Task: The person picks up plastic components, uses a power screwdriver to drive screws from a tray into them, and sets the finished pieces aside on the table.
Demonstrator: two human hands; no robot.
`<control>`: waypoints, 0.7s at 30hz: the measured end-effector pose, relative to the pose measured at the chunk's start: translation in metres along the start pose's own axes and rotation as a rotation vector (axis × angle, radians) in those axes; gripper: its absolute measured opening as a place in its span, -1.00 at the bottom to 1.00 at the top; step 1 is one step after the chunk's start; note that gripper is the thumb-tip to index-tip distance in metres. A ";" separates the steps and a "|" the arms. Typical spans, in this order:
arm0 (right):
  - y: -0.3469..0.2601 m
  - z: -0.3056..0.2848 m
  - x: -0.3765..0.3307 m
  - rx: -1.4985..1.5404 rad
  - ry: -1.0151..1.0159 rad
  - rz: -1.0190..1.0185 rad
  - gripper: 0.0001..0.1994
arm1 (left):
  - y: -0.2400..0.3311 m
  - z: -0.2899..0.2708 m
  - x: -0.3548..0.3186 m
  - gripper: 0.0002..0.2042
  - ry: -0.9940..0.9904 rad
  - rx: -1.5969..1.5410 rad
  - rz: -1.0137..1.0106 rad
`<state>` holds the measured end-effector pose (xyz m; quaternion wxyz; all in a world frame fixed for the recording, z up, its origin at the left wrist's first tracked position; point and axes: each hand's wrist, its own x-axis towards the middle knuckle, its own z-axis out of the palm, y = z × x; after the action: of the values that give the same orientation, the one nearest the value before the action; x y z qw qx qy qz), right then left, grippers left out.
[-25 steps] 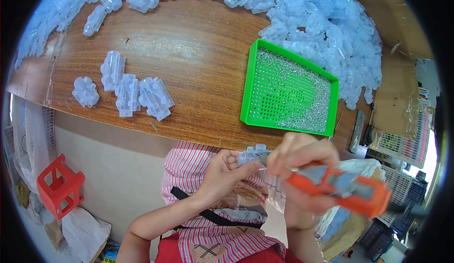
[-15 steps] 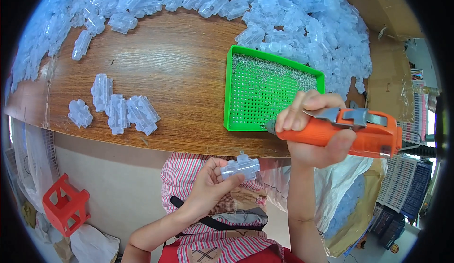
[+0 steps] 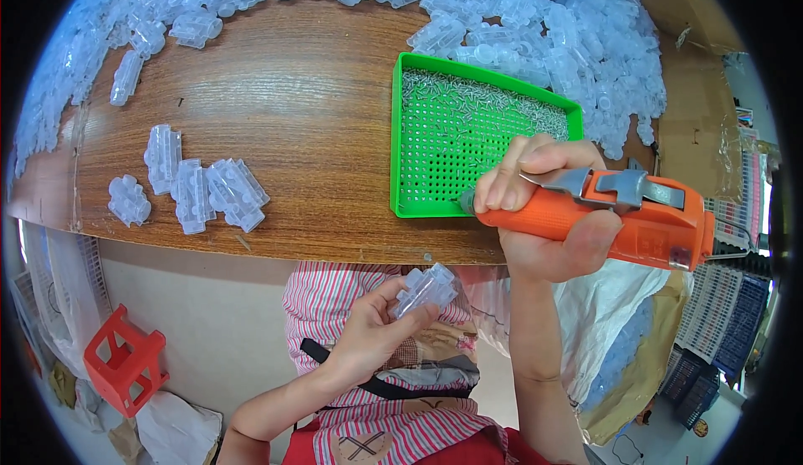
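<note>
The right hand [image 3: 548,214] is wrapped tight around an orange powered screwdriver [image 3: 611,214], its tip at the near rim of a green perforated tray [image 3: 401,139] of small screws. The left hand [image 3: 372,331] pinches a clear plastic housing [image 3: 425,289] below the desk [image 3: 309,114] edge, over the lap. The desk is brown woodgrain, heaped with similar translucent housings [image 3: 535,22]; a red stool [image 3: 121,365] stands on the floor.
</note>
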<state>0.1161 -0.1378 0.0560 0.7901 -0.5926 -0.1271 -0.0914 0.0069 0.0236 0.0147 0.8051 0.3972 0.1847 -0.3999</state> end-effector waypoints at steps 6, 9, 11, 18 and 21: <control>0.004 -0.001 0.000 0.074 -0.020 -0.026 -0.32 | -0.003 0.000 0.002 -0.70 0.005 -0.023 0.025; 0.001 0.003 -0.001 -0.048 -0.037 -0.012 -0.33 | -0.005 -0.001 0.003 -0.70 -0.001 -0.053 0.028; 0.000 0.004 -0.001 -0.097 -0.038 -0.001 -0.32 | -0.006 -0.001 0.006 -0.70 0.000 -0.048 0.040; -0.056 0.010 -0.005 0.040 -0.209 -0.017 -0.35 | -0.011 -0.001 0.013 -0.72 -0.019 -0.045 0.096; -0.065 0.022 -0.025 -0.039 -0.185 0.024 -0.38 | -0.006 0.002 0.012 -0.74 -0.001 0.033 0.132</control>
<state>0.0717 -0.1354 0.1133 0.7642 -0.6155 -0.1905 -0.0291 0.0093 0.0133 0.0053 0.8231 0.4216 0.1511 -0.3492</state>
